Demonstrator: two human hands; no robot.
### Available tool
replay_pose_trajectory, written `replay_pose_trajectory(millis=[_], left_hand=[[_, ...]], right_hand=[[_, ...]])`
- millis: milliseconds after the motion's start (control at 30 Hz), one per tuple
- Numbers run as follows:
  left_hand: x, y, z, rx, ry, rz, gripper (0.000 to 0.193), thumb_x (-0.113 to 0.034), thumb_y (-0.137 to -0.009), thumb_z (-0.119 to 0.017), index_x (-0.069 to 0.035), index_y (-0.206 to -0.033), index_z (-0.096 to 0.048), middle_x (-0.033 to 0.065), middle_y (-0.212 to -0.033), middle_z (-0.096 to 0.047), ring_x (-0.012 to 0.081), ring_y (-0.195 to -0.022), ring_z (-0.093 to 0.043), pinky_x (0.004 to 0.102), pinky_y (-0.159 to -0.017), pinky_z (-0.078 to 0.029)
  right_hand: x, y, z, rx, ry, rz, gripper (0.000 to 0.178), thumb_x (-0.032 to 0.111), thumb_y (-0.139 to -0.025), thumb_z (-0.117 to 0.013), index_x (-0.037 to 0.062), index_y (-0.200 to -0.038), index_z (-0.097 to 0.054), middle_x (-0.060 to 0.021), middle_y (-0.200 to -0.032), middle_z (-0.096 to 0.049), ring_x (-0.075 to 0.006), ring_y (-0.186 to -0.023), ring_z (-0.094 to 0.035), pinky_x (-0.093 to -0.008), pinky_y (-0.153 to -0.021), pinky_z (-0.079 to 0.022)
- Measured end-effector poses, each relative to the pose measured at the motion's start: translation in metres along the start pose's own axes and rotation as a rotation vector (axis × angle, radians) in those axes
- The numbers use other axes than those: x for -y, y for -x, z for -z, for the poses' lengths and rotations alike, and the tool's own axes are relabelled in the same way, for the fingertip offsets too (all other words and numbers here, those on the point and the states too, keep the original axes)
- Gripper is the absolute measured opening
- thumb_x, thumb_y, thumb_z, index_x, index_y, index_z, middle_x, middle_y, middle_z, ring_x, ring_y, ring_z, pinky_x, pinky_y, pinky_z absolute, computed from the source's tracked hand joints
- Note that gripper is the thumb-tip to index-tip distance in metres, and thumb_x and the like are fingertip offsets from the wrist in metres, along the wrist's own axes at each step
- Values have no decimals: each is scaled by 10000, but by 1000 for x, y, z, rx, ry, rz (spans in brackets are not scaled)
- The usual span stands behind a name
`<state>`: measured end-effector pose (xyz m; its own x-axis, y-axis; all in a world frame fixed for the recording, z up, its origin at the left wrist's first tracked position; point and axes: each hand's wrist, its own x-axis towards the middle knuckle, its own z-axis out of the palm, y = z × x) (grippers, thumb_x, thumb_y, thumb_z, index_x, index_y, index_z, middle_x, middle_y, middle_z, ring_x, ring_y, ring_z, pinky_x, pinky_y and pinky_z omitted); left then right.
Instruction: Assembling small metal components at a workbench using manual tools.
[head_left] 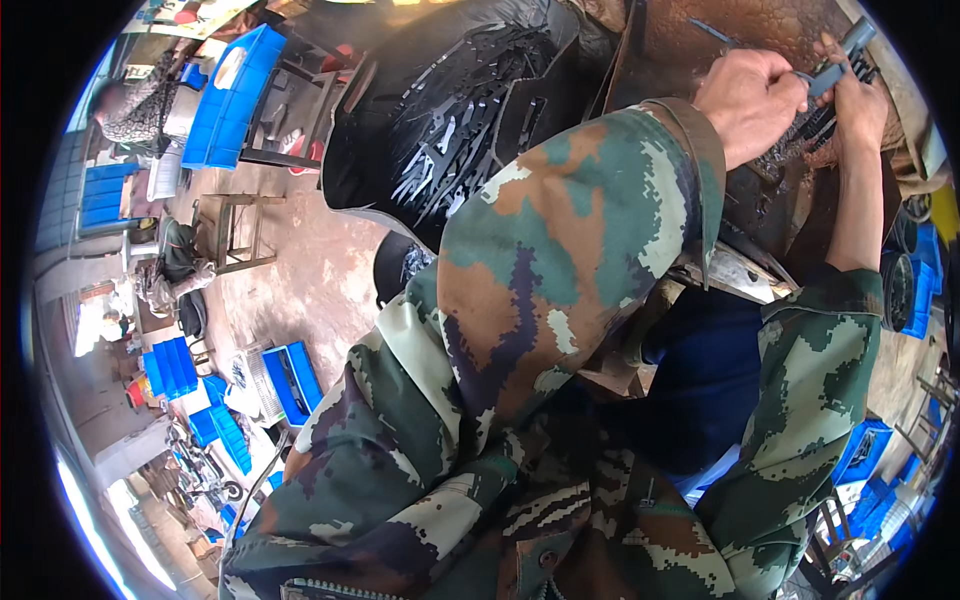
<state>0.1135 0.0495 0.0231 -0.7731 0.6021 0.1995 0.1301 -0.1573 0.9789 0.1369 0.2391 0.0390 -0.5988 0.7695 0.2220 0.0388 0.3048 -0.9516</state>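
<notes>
At the upper right, both hands meet over a dark, worn bench. My left hand is closed, its thumb and fingers pinched at the end of a small grey flat piece. My right hand has its fingers curled round the same piece from the other side. Just beyond the right fingers a grey block-shaped part sticks up; I cannot tell whether it is joined to the piece. Dark, slim parts lie below the hands, partly hidden. A thin bluish strip rests on the brown bench surface.
Left of the bench, a large black container holds many thin dark strips. Blue crates stand on a stand farther left, near a person. A wooden stool is on the floor. More blue bins sit at the right.
</notes>
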Motion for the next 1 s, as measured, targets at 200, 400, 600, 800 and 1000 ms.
replay_pose_trajectory(millis=[200, 400, 600, 800, 1000], left_hand=[[1, 3, 2, 13, -81, -76, 247, -213, -912, -606, -3, -867, -729, 29, -616, -531, 105, -573, -462, 316, -534, -392], [5, 3, 2, 38, -177, -80, 254, -224, -909, -610, -2, -890, -733, 45, -603, -556, 112, -558, -481, 318, -526, -405], [7, 3, 1, 46, -235, -102, 266, -234, -912, -612, 2, -908, -732, 63, -608, -573, 121, -552, -492, 319, -523, -411], [6, 7, 2, 89, -286, -93, 262, -243, -910, -613, -11, -913, -735, 75, -605, -570, 140, -549, -503, 336, -531, -421], [3, 6, 0, 97, -322, -91, 254, -239, -919, -608, -19, -922, -736, 92, -666, -613, 151, -587, -540, 340, -568, -447]], right_hand=[[2, 0, -2, -23, 34, -43, 306, 200, -910, -673, 41, -1167, -725, -17, -821, -679, -71, -622, -534, -232, -569, -449], [-1, -2, -2, 3, 29, -3, 336, 201, -926, -650, 9, -1197, -699, -36, -891, -700, -66, -628, -493, -217, -569, -435], [-3, -2, -2, 98, -108, -5, 381, 188, -948, -618, 14, -1286, -641, -26, -1143, -711, -61, -601, -439, -201, -543, -402], [-3, -2, -4, 33, 13, -60, 350, 267, -930, -661, 11, -1164, -710, -16, -746, -650, -60, -550, -430, -215, -508, -358], [4, -1, 0, -2, 59, 7, 311, 282, -900, -701, 8, -1040, -744, -18, -608, -561, -78, -512, -442, -242, -507, -372]])
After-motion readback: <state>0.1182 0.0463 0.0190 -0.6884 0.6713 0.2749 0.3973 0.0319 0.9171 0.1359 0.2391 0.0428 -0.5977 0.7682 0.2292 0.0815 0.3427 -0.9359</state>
